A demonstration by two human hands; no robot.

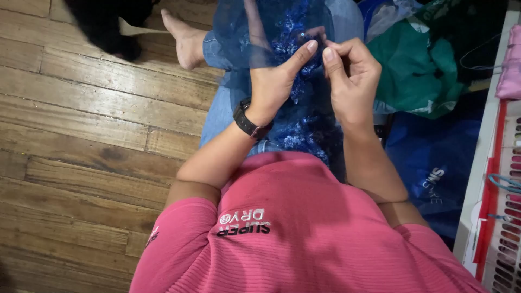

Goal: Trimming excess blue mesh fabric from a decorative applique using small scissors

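Left hand: your left hand [274,81] is under the blue lace cloth [296,49]. Its fingers are curled up, and the thumb presses the cloth from the front, so it has a light pinch on it.

Right hand: your right hand [351,73] is closed small, thumb and first finger tips squeezed together right at the sparkly part. Something tiny may be held there, like a needle or a bead, but it is too small to tell.

Where the cloth is: it lies over your lap, on your jeans [220,111], and goes up past your hands toward your knees.

How to do it well: keep the cloth flat and a bit tight with the left hand. Move the right fingers in small, slow steps. Keep both hands close together so the thin net does not pull or tear.

Watch: a black watch [247,120] sits on your left wrist. Mind it does not catch the net.

Bags: a green plastic bag [415,70] lies to your right, crumpled. Under it is a dark blue bag [434,157] with white letters.

Basket: a white basket [502,239] with holes and a red stripe stands at the far right edge.

Floor: brown wood floor [81,135] is on your left.
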